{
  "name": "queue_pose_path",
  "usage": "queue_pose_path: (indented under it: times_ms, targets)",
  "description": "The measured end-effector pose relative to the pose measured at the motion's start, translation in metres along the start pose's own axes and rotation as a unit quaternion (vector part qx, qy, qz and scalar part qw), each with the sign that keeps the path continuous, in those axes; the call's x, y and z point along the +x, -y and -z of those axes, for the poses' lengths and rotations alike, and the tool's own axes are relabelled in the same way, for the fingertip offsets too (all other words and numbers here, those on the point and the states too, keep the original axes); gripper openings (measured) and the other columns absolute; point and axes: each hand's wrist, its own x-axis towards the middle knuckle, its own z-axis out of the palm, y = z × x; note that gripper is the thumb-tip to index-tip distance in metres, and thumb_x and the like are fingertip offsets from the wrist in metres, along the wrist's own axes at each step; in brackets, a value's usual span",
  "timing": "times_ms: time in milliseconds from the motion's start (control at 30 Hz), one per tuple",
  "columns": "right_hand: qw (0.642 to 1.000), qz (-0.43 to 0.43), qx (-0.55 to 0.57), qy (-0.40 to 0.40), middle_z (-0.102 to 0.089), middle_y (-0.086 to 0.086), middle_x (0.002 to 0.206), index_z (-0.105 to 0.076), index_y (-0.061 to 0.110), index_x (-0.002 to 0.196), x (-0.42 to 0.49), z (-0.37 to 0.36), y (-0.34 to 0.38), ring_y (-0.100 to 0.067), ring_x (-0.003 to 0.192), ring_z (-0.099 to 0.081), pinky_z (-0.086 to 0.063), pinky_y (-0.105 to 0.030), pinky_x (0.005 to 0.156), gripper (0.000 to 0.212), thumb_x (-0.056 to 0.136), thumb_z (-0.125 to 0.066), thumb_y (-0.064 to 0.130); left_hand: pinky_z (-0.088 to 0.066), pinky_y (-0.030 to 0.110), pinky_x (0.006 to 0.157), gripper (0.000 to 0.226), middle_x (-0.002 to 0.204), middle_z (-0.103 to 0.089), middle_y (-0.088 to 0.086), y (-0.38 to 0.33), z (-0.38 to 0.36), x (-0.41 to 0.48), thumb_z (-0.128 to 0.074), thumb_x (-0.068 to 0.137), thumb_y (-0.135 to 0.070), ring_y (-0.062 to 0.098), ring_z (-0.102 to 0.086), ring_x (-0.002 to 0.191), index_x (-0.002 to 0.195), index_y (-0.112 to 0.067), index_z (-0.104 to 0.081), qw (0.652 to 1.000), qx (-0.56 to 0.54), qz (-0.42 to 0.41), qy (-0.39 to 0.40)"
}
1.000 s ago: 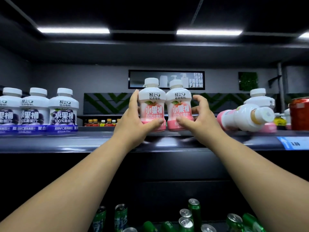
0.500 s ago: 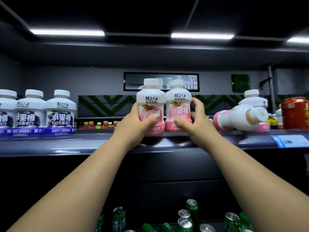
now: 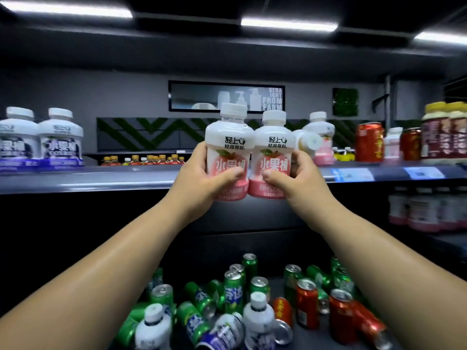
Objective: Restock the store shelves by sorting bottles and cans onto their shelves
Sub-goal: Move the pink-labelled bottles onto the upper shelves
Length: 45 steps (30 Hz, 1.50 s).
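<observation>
Hands hold a matched pair before the upper shelf [image 3: 101, 178]: the left hand [image 3: 202, 178] grips the left bottle [image 3: 228, 145] around its waist, and the right hand [image 3: 295, 175] grips the right bottle [image 3: 274, 147] the same way, thumbs across the pink labels. Both bottles are upright, capped and touching side to side, and they hang in the air just on the near side of the shelf's front edge, not standing on it. Keeping them together, labels forward, looks like a way to shelve like with like in one go. Farther right on that shelf stands an upright pink bottle [image 3: 320, 132] with a tipped bottle [image 3: 307, 142] lying beside it. Purple-label bottles [image 3: 60, 140] line the far left and red cans [image 3: 370, 141] the right. Below, the lower shelf [image 3: 313, 337] carries an unsorted heap of green cans [image 3: 233, 291], red ones and white bottles, some standing and some fallen. Opaque sleeves hide what the bottles contain.
</observation>
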Motion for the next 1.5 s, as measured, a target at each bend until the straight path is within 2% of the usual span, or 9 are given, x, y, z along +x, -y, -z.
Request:
queue_pose_path:
  times_ms: [200, 333, 433, 500, 667, 900, 1067, 1233, 1500]
  targets:
    - [0.997, -0.061, -0.025, -0.028, -0.075, -0.002, 0.107, -0.056, 0.023, 0.123, -0.072, 0.125, -0.010, -0.015, 0.098, -0.073, -0.058, -0.043, 0.091, 0.062, 0.068, -0.083, 0.026, -0.058, 0.041, 0.087, 0.065, 0.108, -0.075, 0.003, -0.038, -0.113, -0.043, -0.084, 0.060, -0.041, 0.020, -0.071, 0.101, 0.116, -0.018, -0.061, 0.987, -0.133, 0.063, 0.060]
    - [0.993, -0.093, -0.057, -0.048, -0.074, -0.001, 0.107, -0.054, 0.022, 0.123, -0.113, 0.213, -0.011, -0.014, 0.097, -0.072, -0.058, -0.036, 0.086, 0.065, 0.064, -0.080, 0.030, -0.057, 0.040, 0.086, 0.061, 0.104, -0.076, 0.002, -0.068, -0.196, -0.064, -0.083, 0.057, -0.040, 0.017, -0.071, 0.096, 0.111, -0.020, -0.063, 0.979, -0.168, 0.079, 0.081]
    - [0.989, -0.102, -0.092, -0.050, -0.073, 0.001, 0.105, -0.053, 0.021, 0.121, -0.136, 0.272, -0.009, -0.010, 0.094, -0.072, -0.056, -0.033, 0.085, 0.056, 0.074, -0.083, 0.016, -0.057, 0.043, 0.089, 0.070, 0.106, -0.075, 0.004, -0.088, -0.252, -0.074, -0.084, 0.053, -0.042, 0.018, -0.071, 0.098, 0.113, -0.015, -0.062, 0.976, -0.184, 0.083, 0.075]
    - [0.987, -0.111, -0.103, -0.049, -0.072, 0.000, 0.107, -0.052, 0.020, 0.121, -0.147, 0.305, -0.010, -0.011, 0.097, -0.071, -0.056, -0.036, 0.090, 0.053, 0.078, -0.081, 0.010, -0.058, 0.042, 0.089, 0.073, 0.107, -0.075, 0.004, -0.100, -0.283, -0.081, -0.084, 0.053, -0.043, 0.020, -0.071, 0.100, 0.116, -0.013, -0.060, 0.974, -0.194, 0.087, 0.077]
    - [0.980, -0.136, -0.131, -0.069, -0.072, 0.002, 0.109, -0.052, 0.022, 0.123, -0.160, 0.379, -0.020, -0.012, 0.100, -0.070, -0.056, -0.042, 0.095, 0.063, 0.069, -0.083, 0.025, -0.059, 0.044, 0.088, 0.072, 0.108, -0.074, 0.005, -0.117, -0.362, -0.087, -0.087, 0.055, -0.042, 0.022, -0.071, 0.101, 0.115, -0.012, -0.060, 0.966, -0.217, 0.107, 0.092]
    - [0.969, -0.155, -0.164, -0.098, -0.074, -0.001, 0.105, -0.052, 0.022, 0.114, -0.150, 0.459, -0.066, -0.014, 0.096, -0.072, -0.057, -0.044, 0.092, 0.054, 0.074, -0.083, 0.005, -0.055, 0.054, 0.092, 0.072, 0.108, -0.074, 0.009, -0.098, -0.454, -0.067, -0.087, 0.055, -0.041, 0.027, -0.071, 0.101, 0.115, -0.011, -0.061, 0.954, -0.239, 0.128, 0.126]
    - [0.961, -0.170, -0.183, -0.116, -0.075, -0.001, 0.104, -0.052, 0.020, 0.115, -0.123, 0.506, -0.118, -0.017, 0.096, -0.073, -0.057, -0.049, 0.093, 0.055, 0.070, -0.083, 0.011, -0.057, 0.049, 0.091, 0.069, 0.104, -0.075, 0.003, -0.069, -0.527, -0.032, -0.085, 0.052, -0.047, 0.021, -0.072, 0.098, 0.110, -0.017, -0.061, 0.956, -0.229, 0.112, 0.144]
    - [0.949, -0.184, -0.224, -0.126, -0.075, 0.003, 0.104, -0.051, 0.026, 0.116, -0.082, 0.558, -0.157, -0.015, 0.094, -0.073, -0.057, -0.048, 0.092, 0.072, 0.051, -0.080, 0.039, -0.056, 0.047, 0.093, 0.067, 0.106, -0.073, -0.002, -0.049, -0.599, 0.017, -0.082, 0.054, -0.053, 0.015, -0.071, 0.099, 0.110, -0.023, -0.059, 0.958, -0.212, 0.094, 0.170]
    - [0.950, -0.186, -0.216, -0.124, -0.075, 0.003, 0.106, -0.049, 0.028, 0.117, -0.029, 0.630, -0.227, -0.014, 0.095, -0.073, -0.057, -0.048, 0.092, 0.077, 0.048, -0.078, 0.045, -0.056, 0.042, 0.092, 0.068, 0.107, -0.071, -0.006, -0.020, -0.688, 0.061, -0.082, 0.055, -0.053, 0.011, -0.068, 0.099, 0.112, -0.023, -0.058, 0.969, -0.150, 0.105, 0.166]
